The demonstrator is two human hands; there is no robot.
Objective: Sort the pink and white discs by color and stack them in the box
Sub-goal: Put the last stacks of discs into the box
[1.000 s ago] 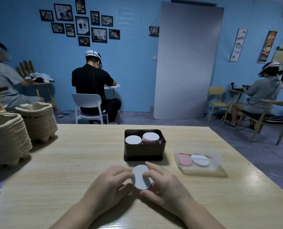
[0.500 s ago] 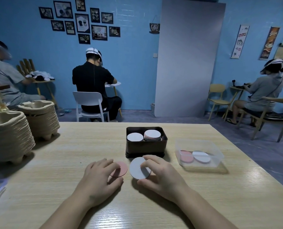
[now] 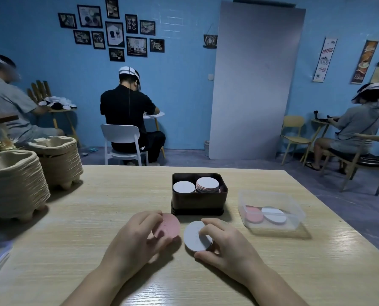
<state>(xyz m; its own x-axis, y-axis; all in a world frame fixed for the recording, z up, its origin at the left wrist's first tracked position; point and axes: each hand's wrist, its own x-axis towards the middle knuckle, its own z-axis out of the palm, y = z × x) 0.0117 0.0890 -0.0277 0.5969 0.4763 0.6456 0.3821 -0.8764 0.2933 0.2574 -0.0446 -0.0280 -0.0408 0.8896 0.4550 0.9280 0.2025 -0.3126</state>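
On a pale wooden table [image 3: 73, 228], just near of the dark box [image 3: 198, 200], a pink disc [image 3: 169, 225] is pinched by the left hand [image 3: 137, 241]; a white disc [image 3: 194, 236] is gripped by the right hand [image 3: 226, 244].

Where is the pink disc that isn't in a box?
Head view: the left hand holds the pink disc just in front of the dark box, left of the white disc in the right hand.

Left hand [image 3: 135, 239] pinches a pink disc [image 3: 171, 225], right hand [image 3: 226, 244] a white disc [image 3: 193, 236] (forearms angled inward).
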